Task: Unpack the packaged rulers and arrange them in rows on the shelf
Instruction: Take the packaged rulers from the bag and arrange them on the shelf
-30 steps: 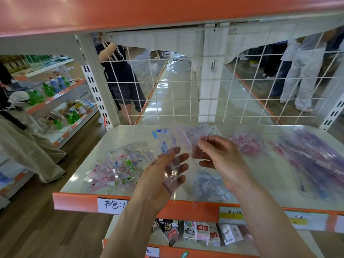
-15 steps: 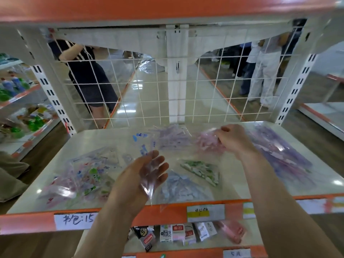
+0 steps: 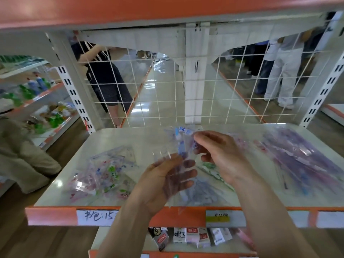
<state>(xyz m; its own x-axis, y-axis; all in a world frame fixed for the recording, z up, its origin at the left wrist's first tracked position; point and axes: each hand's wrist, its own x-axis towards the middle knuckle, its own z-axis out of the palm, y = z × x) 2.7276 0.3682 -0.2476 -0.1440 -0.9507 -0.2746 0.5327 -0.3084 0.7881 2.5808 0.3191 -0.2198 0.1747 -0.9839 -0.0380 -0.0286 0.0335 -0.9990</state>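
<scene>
My left hand (image 3: pixel 167 180) holds a clear plastic wrapper (image 3: pixel 168 157) above the front of the white shelf (image 3: pixel 130 138). My right hand (image 3: pixel 221 155) pinches a blue-patterned clear ruler (image 3: pixel 179 138) at the wrapper's top. On the shelf lie a pile of packaged rulers (image 3: pixel 104 170) at the left, a green-patterned ruler (image 3: pixel 210 169) and a blue one (image 3: pixel 201 192) in the middle, and long purple rulers (image 3: pixel 301 161) at the right.
A white wire grid (image 3: pixel 167 94) backs the shelf. An orange shelf (image 3: pixel 149 10) hangs overhead. Small cartons (image 3: pixel 188 235) stand on the shelf below. People stand behind the grid (image 3: pixel 106 79) and at my left (image 3: pixel 20 155).
My right hand came back from the pink rulers at the far middle of the shelf to the wrapper in my left hand and now pinches a blue ruler there.
</scene>
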